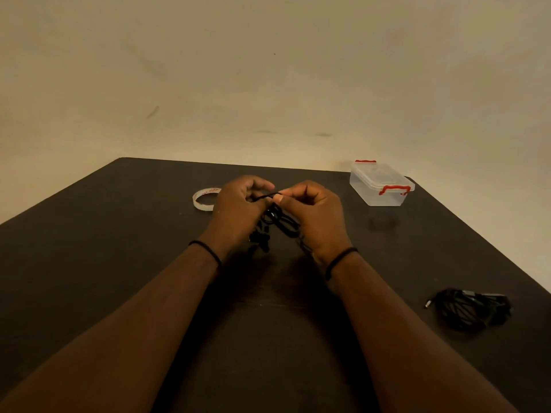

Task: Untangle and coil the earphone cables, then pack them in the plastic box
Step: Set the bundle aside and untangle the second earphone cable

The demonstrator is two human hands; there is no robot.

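Earphone cable (278,220) is held above table (119,248) centre, between both hands, black loops hanging under them w/ a few ends dangling near the tabletop. L to R: tape roll (204,199) lies flat on table, just beside left hand (238,204), partly hidden behind it. Left hand has fingers curled round the cable bundle. Right hand (313,213) pinches a short strand btwn thumb and forefinger, other fingers curled. Thin black band on each wrist. Plastic box (380,186), clear w/ red latches, lid on, sits at far right corner. Second cable bundle (471,308), black, lies near right edge, well apart from hands.
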